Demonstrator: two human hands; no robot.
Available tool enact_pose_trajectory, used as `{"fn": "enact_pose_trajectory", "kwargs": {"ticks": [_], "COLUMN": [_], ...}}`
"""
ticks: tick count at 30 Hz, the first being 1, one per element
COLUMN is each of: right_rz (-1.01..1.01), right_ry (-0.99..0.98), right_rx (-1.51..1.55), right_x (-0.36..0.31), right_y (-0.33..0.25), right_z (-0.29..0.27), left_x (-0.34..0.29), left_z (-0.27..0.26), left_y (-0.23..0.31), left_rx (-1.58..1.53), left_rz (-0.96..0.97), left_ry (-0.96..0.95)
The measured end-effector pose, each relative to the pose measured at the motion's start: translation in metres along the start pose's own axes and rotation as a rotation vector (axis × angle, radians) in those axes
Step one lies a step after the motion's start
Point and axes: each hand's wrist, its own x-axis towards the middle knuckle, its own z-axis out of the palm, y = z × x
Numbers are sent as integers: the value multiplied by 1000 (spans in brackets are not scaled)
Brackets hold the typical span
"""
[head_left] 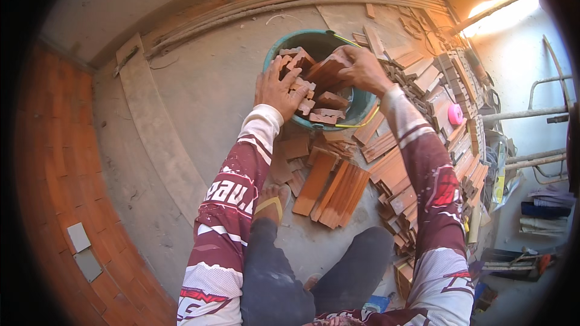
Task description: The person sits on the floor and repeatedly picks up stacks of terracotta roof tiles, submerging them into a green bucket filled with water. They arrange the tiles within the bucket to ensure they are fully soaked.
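Note:
A green bucket (368, 106) stands on the dusty floor in front of me, with several reddish clay brick tiles (331, 101) stacked inside. Inside its right part, my right hand (364, 70) grips the upper edge of a brown-red clay tile (326, 71), which leans over the others. At the bucket's left rim, my left hand (279, 92) lies with spread fingers on the ends of the stacked tiles. The bucket's yellow-green handle (370, 118) hangs down along the right side. Part of the bucket's inside is hidden by my hands and the tiles.
Clay tiles (332, 187) lie near my foot, and a large heap of tiles (417, 84) spreads along the right. A pink round object (455, 114) sits on the heap. A long board (158, 127) lies to the left. Metal poles (525, 113) jut in at the right.

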Motion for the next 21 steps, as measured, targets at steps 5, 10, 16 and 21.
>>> {"fn": "enact_pose_trajectory", "kwargs": {"ticks": [5, 10, 16, 21], "right_rz": [207, 155, 237, 336], "right_ry": [65, 321, 582, 614], "right_rx": [-34, 295, 358, 375], "right_x": [-72, -177, -295, -328], "right_y": [-52, -76, -59, -13], "right_z": [-85, -132, -140, -93], "left_x": [5, 1, 0, 3], "left_z": [6, 5, 9, 17], "left_y": [3, -3, -6, -14], "left_rx": [-41, -16, 9, 1], "left_rz": [17, 4, 27, 89], "left_ry": [-9, -8, 20, 63]}}
